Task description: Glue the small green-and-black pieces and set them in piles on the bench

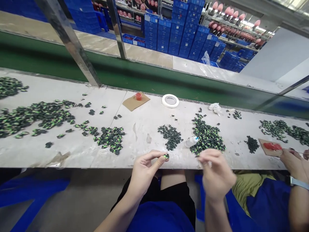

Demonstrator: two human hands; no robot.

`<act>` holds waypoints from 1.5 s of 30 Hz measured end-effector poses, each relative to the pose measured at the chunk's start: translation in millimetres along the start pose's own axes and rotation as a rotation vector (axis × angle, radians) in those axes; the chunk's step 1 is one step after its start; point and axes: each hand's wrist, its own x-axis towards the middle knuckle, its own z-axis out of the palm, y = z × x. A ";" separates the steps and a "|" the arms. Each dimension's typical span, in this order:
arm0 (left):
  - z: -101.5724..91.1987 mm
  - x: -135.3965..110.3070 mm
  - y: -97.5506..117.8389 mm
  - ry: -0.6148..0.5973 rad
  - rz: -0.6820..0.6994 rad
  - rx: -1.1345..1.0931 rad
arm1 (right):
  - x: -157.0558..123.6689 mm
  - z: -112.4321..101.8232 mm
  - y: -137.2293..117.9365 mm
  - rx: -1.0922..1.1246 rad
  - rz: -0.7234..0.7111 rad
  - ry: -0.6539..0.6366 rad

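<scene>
My left hand (145, 169) pinches a small black-and-green part (166, 156) between thumb and fingertips at the near edge of the grey workbench (72, 151). My right hand (216, 175) is blurred, its fingers curled just below a pile of black-and-green parts (207, 135). What it holds, if anything, is not clear. A small white bottle (191, 141) lies beside that pile. A smaller pile of dark parts (171, 136) sits just beyond my left hand.
More heaps of parts (36, 116) spread across the left of the bench, one heap (111, 138) nearer. A tape roll (170, 100), a red cap on cardboard (138, 96) and a co-worker's hand (293, 161) at right. Blue crates (183, 32) stand behind.
</scene>
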 end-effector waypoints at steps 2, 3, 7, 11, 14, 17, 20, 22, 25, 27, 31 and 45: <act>-8.5 2.4 -3.4 0.074 -0.012 0.000 | 32.4 -16.5 20.1 -0.087 0.004 0.069; -13.1 2.7 -5.7 0.105 -0.017 0.007 | 50.8 -20.2 33.1 -0.131 0.051 0.087; -27.4 -0.8 -15.9 0.150 -0.039 0.047 | 116.6 8.0 93.3 -0.227 0.235 -0.222; -34.7 -7.4 -24.4 0.122 -0.001 0.115 | 140.6 70.3 140.3 -0.259 0.274 -0.793; -39.7 -12.0 -28.9 0.147 0.030 0.141 | 139.2 96.4 160.9 -0.224 0.285 -0.976; -43.9 -14.9 -33.1 0.223 0.015 0.148 | 136.9 103.6 175.1 -0.216 0.276 -1.052; -45.6 -14.0 -38.0 0.254 -0.013 0.159 | 138.2 112.4 184.5 -0.234 0.247 -1.036; -46.1 -11.4 -41.2 0.221 -0.008 0.169 | 141.3 123.1 187.1 -0.251 0.226 -0.998; -47.8 -7.4 -43.3 0.156 0.018 0.206 | 149.3 133.1 184.7 -0.266 0.201 -0.929; -49.3 -6.0 -42.1 0.143 0.029 0.224 | 154.8 125.0 179.8 -0.268 0.194 -0.891; -51.3 -3.3 -37.3 0.154 0.009 0.233 | 153.1 71.2 167.8 -0.279 0.179 -0.820; -36.3 -7.2 -31.7 0.188 0.030 0.168 | 155.4 123.5 175.5 -0.242 0.215 -0.788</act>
